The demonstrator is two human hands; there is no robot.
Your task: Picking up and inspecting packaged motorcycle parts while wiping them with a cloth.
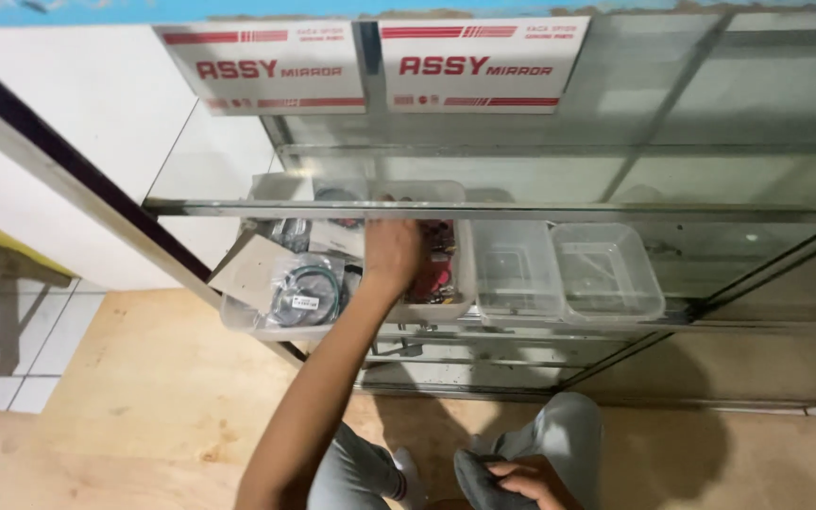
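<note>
— What's the biggest thing in front of them?

— The glass display cabinet (616,179), filling the upper and right part of the frame. Two white flat boxes (370,64) with red lettering stand on top, at upper centre. A glass shelf (672,213) runs across the middle.

— And under that shelf?

— A row of clear plastic tubs on the next shelf. At left centre, a wide tub (247,316) with bagged cables (306,288) and a piece of cardboard (252,269). Beside it, a tub of small red and dark parts (441,269). To the right of that, two tubs (564,274) that look empty.

— Where are the hands?

— The left hand (391,250) is stretched up from lower centre, into the parts tub at the middle of the frame. Its fingers are curled down among the parts, but the back of the hand hides them, so I cannot tell whether the grip has closed on anything.

— The other one?

— The right hand (526,480), at the bottom edge, rests on the knee, its grip closed on a dark cloth (479,477).

— How far along, would you say?

— Early, I'd judge. The hand is in the tub, nothing is lifted out that I can see, and the two right tubs hold nothing.
</note>
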